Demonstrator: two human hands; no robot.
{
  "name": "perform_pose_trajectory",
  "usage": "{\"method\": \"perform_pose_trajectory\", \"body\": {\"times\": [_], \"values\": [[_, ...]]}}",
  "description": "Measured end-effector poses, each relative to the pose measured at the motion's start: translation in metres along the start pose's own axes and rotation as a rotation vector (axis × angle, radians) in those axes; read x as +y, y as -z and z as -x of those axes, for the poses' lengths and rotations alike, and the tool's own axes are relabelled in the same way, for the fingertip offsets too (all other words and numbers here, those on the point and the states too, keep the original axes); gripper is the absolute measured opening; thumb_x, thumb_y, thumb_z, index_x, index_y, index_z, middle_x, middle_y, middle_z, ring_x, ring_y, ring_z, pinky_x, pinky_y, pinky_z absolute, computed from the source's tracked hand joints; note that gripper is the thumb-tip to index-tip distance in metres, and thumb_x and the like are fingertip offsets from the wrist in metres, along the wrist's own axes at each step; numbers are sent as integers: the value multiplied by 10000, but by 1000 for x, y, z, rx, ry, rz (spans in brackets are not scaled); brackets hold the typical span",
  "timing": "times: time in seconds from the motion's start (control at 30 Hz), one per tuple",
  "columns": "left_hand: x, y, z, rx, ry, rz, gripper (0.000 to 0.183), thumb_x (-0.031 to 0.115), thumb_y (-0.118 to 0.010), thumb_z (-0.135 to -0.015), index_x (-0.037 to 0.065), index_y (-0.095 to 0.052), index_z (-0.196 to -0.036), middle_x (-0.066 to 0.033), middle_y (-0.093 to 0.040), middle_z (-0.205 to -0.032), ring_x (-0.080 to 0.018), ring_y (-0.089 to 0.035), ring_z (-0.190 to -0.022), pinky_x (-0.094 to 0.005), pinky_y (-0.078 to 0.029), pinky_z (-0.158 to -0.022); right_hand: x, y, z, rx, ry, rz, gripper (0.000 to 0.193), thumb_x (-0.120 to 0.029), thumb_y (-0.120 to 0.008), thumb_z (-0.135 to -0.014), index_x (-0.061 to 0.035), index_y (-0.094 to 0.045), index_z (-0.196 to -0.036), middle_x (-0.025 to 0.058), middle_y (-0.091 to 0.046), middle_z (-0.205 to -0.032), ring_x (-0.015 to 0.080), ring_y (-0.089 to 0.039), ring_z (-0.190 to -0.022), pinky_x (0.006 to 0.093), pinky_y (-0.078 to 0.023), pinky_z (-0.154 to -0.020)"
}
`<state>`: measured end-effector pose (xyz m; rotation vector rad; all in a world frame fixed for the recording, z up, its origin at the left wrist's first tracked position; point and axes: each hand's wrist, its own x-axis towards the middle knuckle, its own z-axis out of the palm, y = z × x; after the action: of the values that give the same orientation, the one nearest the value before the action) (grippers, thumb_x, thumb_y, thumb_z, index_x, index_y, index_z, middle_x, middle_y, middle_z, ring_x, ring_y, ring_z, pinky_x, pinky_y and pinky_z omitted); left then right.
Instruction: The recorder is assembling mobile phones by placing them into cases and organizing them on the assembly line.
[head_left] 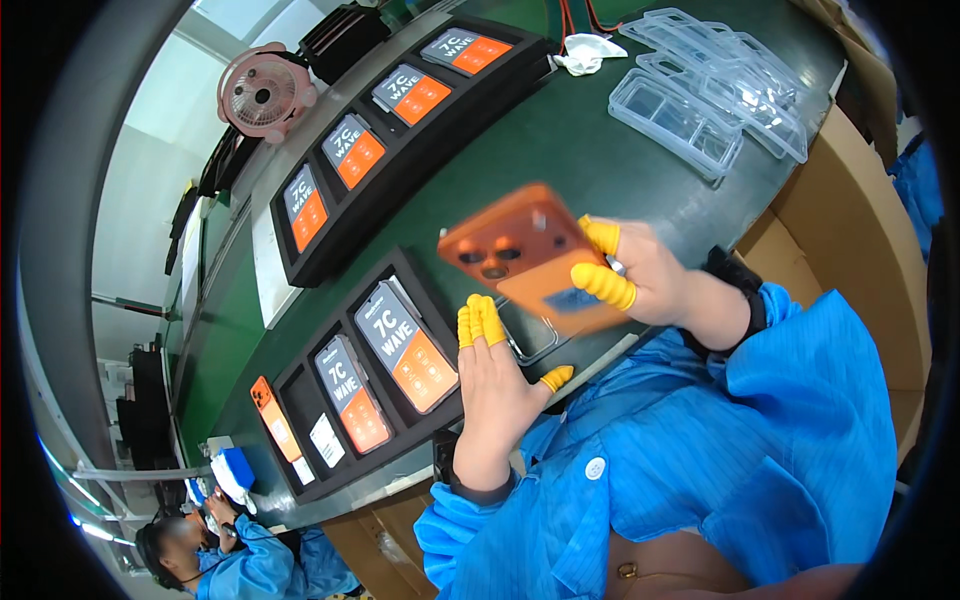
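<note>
An orange phone [520, 245], slightly blurred, is tilted in the air with its camera end toward the far left. My right hand [645, 275], in yellow finger cots, grips it by its near right end. Below the phone, a clear-framed rectangular piece [530, 332] lies on the table, partly covered. My left hand [495, 385], also in yellow finger cots, is beside that piece, fingers stretched out and thumb apart, holding nothing. Left of it is a black foam tray [418, 292] with a large grey-and-orange phone [405, 345], a similar one [352, 395] and a narrow orange phone [275, 415].
Another black tray [430, 160] at the back holds several grey-and-orange phones. Clear plastic boxes [690, 95] are piled at the far right, near a white crumpled cloth [590, 53]. A cardboard box [840, 230] stands at the right, a fan [265, 92] far left. A person [245, 560] sits lower left.
</note>
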<state>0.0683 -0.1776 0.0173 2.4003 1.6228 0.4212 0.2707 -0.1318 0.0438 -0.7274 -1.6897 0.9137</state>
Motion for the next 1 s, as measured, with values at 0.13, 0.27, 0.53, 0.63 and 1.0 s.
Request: {"method": "perform_pose_trajectory", "body": {"times": [0.13,0.27,0.53,0.63,1.0], "values": [[0,-3,-7,86,21,34,840,242,-767,-516,-117,-331,-1138,-262,-386,-1165,-390,-349,-1112,-412,-315,-885,4,18,-4,-238,433,670,220,-146,-652,-642,-46,-580,-824,57,-506,-704,223,-519,-648,307,-443,-521],[1,-5,-9,158,44,49,744,178,-761,-524,-73,-381,-1113,-205,-488,-1051,-357,-449,-992,-387,-358,-820,14,19,7,-626,257,687,353,-181,-700,-570,-57,-591,-882,68,-510,-824,222,-501,-821,302,-437,-672],[8,-3,0,338,85,437,867,149,-802,-484,-13,-336,-1196,-149,-462,-1109,-267,-463,-1010,-334,-367,-870,34,26,-10,-670,-31,570,914,-432,-743,-500,22,-369,-1200,202,-462,-1134,321,-394,-1095,407,-235,-953],[7,2,5,392,63,671,945,177,-823,-469,-4,-297,-1233,-135,-441,-1154,-227,-436,-1061,-319,-338,-903,35,23,1,-548,39,538,898,-436,-739,-504,19,-379,-1189,205,-472,-1111,320,-413,-1069,392,-256,-938],[13,2,3,356,34,903,1080,271,-813,-492,-38,-147,-1285,-133,-307,-1260,-227,-323,-1149,-333,-260,-966,29,4,18,-117,278,731,889,-503,-715,-450,12,-439,-1120,146,-509,-1020,281,-472,-929,422,-295,-871]]}}
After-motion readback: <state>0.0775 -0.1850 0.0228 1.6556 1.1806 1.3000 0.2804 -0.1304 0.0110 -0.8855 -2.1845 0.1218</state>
